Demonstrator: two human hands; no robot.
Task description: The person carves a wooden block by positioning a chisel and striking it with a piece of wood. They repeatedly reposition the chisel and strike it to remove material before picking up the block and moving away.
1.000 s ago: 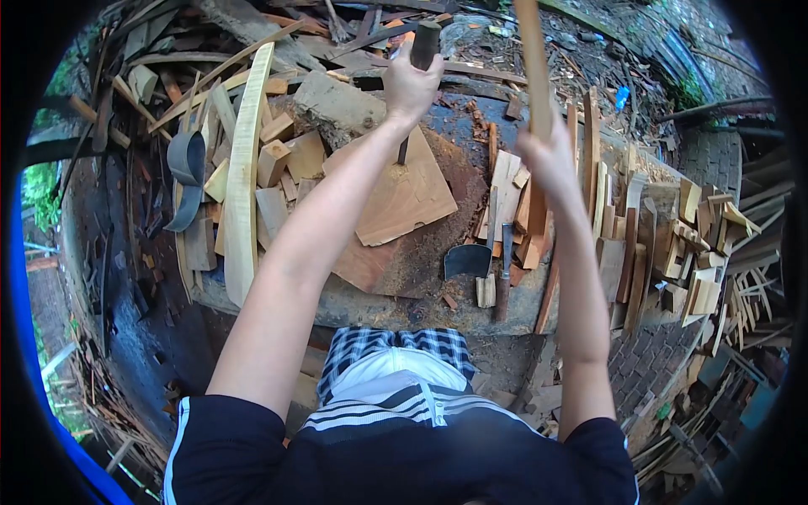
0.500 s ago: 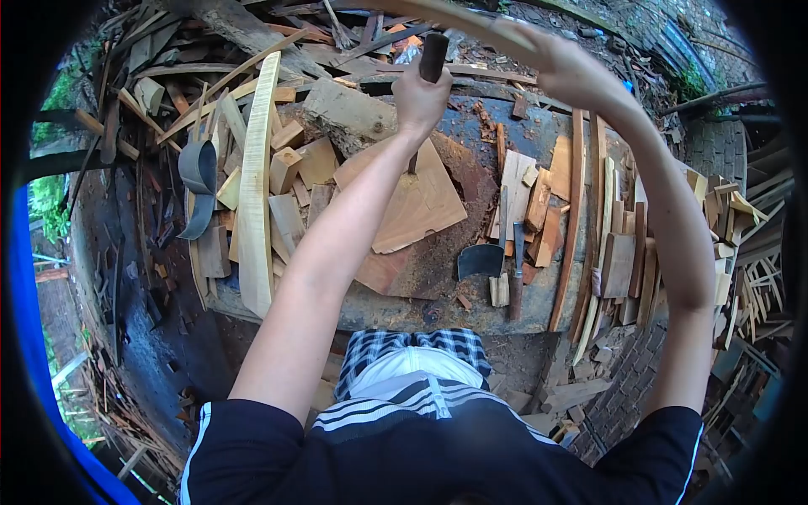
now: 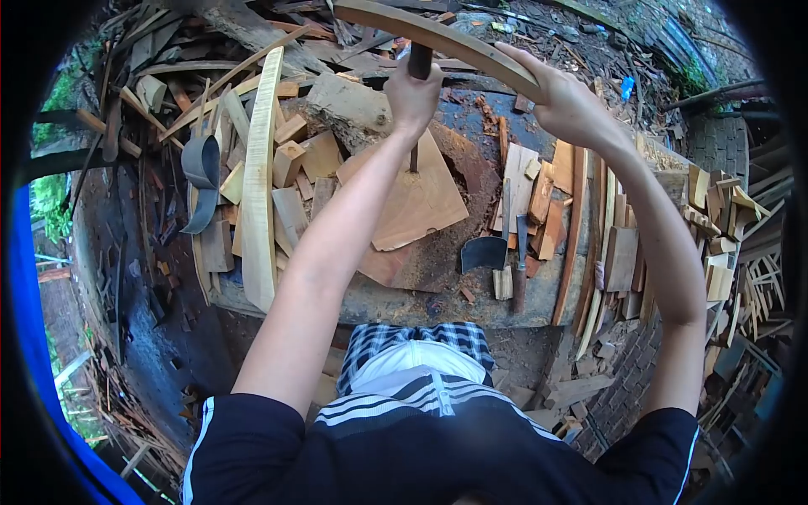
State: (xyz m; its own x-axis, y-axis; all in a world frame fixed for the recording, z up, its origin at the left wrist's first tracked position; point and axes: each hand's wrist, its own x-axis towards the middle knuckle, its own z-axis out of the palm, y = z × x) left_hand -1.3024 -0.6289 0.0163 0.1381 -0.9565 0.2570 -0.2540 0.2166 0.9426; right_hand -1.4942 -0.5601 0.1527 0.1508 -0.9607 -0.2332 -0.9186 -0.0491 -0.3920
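My left hand (image 3: 412,101) is closed around the dark handle of a chisel (image 3: 420,61), which stands upright. Its thin blade shows below my fist and meets a flat wooden board (image 3: 421,198). My right hand (image 3: 576,105) grips one end of a long, slightly curved wooden bar (image 3: 446,44). The bar stretches leftward across the top of the chisel handle and appears to touch it. Beneath the board lies a reddish-brown slab (image 3: 400,268) strewn with wood dust.
Offcut blocks (image 3: 289,164) and a long pale plank (image 3: 259,185) lie left of the board. A dark curved blade (image 3: 484,254), a tool with a brown handle (image 3: 519,286) and wood strips (image 3: 572,240) lie to the right. A curled dark band (image 3: 200,162) hangs at left.
The wooden bar and my right hand have come down, bringing the bar onto the chisel's top. My left hand has shifted slightly and still holds the chisel on the board.
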